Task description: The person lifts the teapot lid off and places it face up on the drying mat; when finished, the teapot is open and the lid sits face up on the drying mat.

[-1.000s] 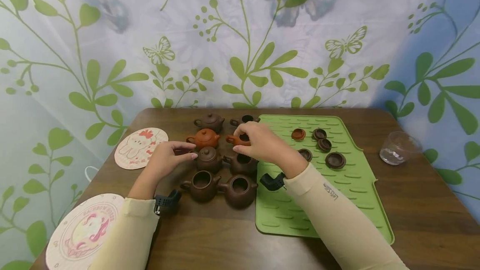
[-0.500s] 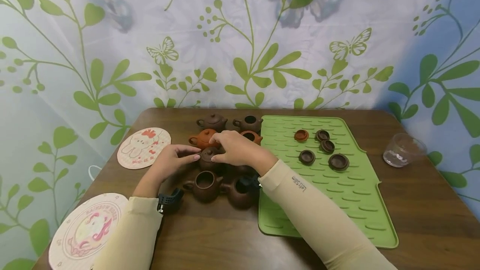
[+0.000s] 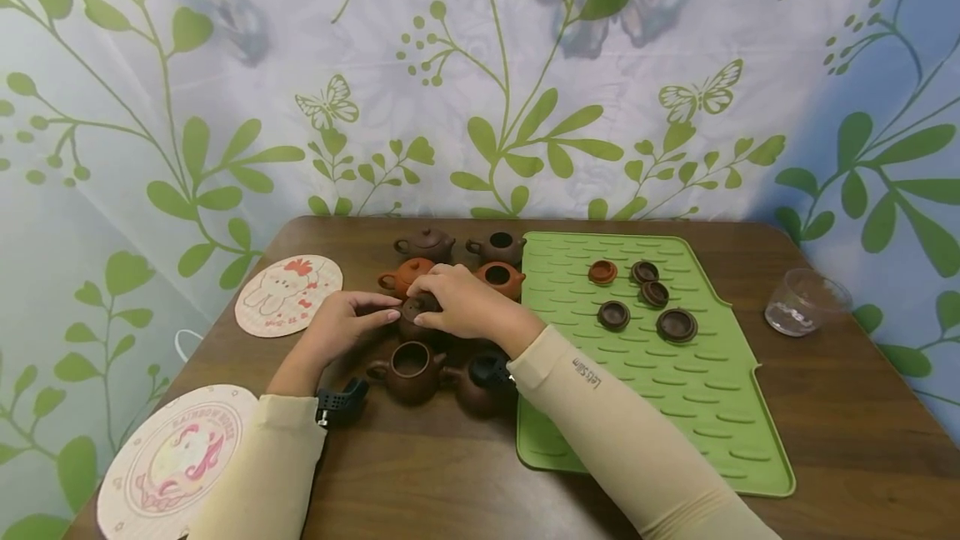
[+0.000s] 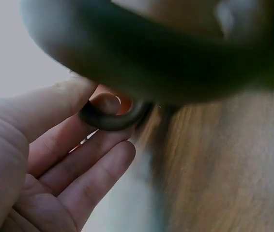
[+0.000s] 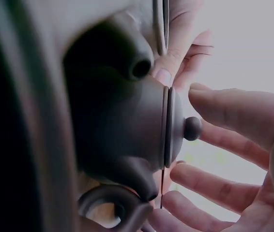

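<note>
A small dark brown teapot [image 3: 408,328] stands in the middle of the left column of teapots. Its lid [image 5: 176,126], with a round knob, sits on top. My left hand [image 3: 339,325] pinches the teapot's loop handle [image 4: 109,122] between thumb and fingers. Over the lid, my right hand [image 3: 465,302] has its thumb and fingers spread around the knob; in the right wrist view the thumb is apart from the knob. Whether the other fingers touch the lid's edge I cannot tell. The lower body is partly hidden.
Lidded orange [image 3: 403,277] and brown [image 3: 429,245] teapots stand behind. Lidless teapots stand in front [image 3: 411,383] and to the right [image 3: 512,280]. Several upturned lids [image 3: 677,325] lie on a green mat [image 3: 637,407]. A clear cup [image 3: 795,315] stands far right; two round coasters [image 3: 255,307] lie left.
My right hand has moved left from the lidless orange teapot to the lid of the brown teapot. My left hand has stayed by that teapot's handle.
</note>
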A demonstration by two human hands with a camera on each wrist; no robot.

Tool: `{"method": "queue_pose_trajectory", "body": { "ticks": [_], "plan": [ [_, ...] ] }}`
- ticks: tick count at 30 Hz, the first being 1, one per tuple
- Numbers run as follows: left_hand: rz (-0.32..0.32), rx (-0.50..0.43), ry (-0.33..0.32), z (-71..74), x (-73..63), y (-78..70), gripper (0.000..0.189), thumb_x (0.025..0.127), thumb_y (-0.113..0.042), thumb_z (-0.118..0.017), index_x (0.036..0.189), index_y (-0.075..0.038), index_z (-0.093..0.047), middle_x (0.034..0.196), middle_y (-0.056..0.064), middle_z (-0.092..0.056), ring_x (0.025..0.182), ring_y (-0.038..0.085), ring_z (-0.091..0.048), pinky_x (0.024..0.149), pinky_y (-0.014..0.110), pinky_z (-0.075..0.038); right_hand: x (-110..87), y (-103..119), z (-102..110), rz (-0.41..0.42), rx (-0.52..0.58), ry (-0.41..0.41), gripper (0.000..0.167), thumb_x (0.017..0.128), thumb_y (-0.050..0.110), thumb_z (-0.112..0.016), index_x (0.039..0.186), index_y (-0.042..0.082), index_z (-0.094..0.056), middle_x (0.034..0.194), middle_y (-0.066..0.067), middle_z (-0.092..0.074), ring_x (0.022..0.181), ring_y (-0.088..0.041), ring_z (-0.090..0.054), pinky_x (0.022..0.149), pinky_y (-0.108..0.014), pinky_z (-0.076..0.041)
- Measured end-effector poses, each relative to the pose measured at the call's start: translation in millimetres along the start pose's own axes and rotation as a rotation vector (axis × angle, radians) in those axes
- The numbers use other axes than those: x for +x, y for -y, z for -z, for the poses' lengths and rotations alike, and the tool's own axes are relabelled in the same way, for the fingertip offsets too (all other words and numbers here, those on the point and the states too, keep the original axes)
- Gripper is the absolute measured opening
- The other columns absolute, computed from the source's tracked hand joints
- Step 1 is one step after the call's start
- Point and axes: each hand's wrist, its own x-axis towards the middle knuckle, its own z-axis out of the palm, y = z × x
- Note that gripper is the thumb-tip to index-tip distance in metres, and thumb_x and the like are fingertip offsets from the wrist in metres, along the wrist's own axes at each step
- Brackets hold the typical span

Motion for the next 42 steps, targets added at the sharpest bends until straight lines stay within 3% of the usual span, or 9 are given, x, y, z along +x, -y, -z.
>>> {"method": "queue_pose_trajectory", "body": {
  "ticks": [14,42],
  "plan": [
    [-0.021,0.029,-0.018,-0.6,-0.9,0.6,0.026,0.097,-0.03,-0.08,0.119,-0.016,-0.083,0.116,0.003,-0.076,0.11,0.023,-0.069,0.094,0.048,-0.055,3.7,-2.0,-2.8,0.043,-0.003,-0.046,0.027,0.104,0.021,-0.072,0.13,0.013,-0.074,0.126,-0.004,-0.065,0.119,-0.021,-0.059,0.099,-0.034,-0.05],
    [-0.019,0.057,-0.034,-1.0,-3.0,-1.8,0.025,0.097,-0.03,-0.081,0.119,-0.017,-0.083,0.119,0.005,-0.075,0.114,0.027,-0.068,0.097,0.052,-0.053,6.2,-8.6,-5.9,-0.002,0.081,-0.093,0.021,0.1,0.02,-0.075,0.121,0.015,-0.078,0.117,0.004,-0.073,0.107,-0.014,-0.066,0.09,-0.03,-0.054]
  ]
}}
